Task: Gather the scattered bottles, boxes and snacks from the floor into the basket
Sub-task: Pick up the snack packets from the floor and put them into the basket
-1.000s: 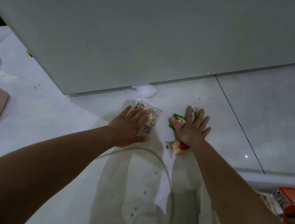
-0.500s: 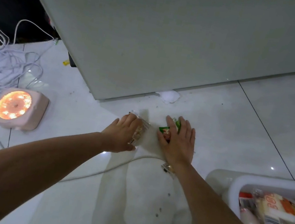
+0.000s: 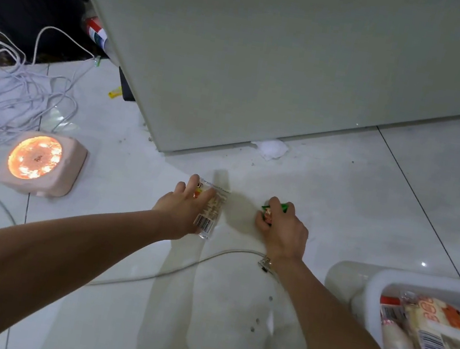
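My left hand (image 3: 183, 207) grips a clear snack packet (image 3: 210, 210) with a barcode, held just above the white tile floor. A little to its right, my right hand (image 3: 285, 229) is closed around a small green and orange snack packet (image 3: 273, 209), most of it hidden under the fingers. The white basket (image 3: 381, 279) stands at the lower right, with several wrapped snacks (image 3: 433, 333) and a red pack inside it.
A large pale cabinet (image 3: 272, 59) rises just beyond my hands. A pink glowing heater (image 3: 38, 163) sits on the floor at left beside tangled white cables (image 3: 13, 95). A cable (image 3: 177, 266) runs across the floor under my arms. White crumpled paper (image 3: 271, 149) lies by the cabinet base.
Both hands have closed on their packets and lifted them off the floor, moving apart. The view has shifted, showing more of the heater, cables and basket.
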`<action>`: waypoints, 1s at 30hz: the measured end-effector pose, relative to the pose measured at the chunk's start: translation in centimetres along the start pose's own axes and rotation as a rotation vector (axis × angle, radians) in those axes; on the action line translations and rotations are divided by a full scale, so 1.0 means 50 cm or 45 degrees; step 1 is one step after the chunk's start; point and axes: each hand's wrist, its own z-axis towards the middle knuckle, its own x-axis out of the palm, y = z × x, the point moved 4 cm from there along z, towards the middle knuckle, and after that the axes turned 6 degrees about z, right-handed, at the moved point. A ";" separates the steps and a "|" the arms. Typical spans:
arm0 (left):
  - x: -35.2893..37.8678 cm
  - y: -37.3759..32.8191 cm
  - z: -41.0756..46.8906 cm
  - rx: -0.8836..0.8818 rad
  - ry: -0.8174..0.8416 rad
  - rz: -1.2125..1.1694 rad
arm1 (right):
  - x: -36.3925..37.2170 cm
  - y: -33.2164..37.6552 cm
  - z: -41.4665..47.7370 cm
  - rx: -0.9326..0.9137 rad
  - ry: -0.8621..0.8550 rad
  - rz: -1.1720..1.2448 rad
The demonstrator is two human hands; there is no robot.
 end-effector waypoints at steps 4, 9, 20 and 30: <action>-0.003 -0.008 -0.011 0.073 0.041 0.050 | -0.003 0.005 0.012 0.074 -0.015 0.055; -0.019 -0.020 -0.015 0.155 0.094 0.160 | -0.061 -0.004 0.009 0.140 -0.054 0.254; -0.283 -0.354 0.042 0.721 -0.468 -0.327 | -0.458 -0.186 -0.074 0.319 -0.582 0.123; -0.266 -0.728 -0.052 1.511 -0.223 -0.291 | -0.594 -0.512 -0.478 1.018 -0.714 -0.120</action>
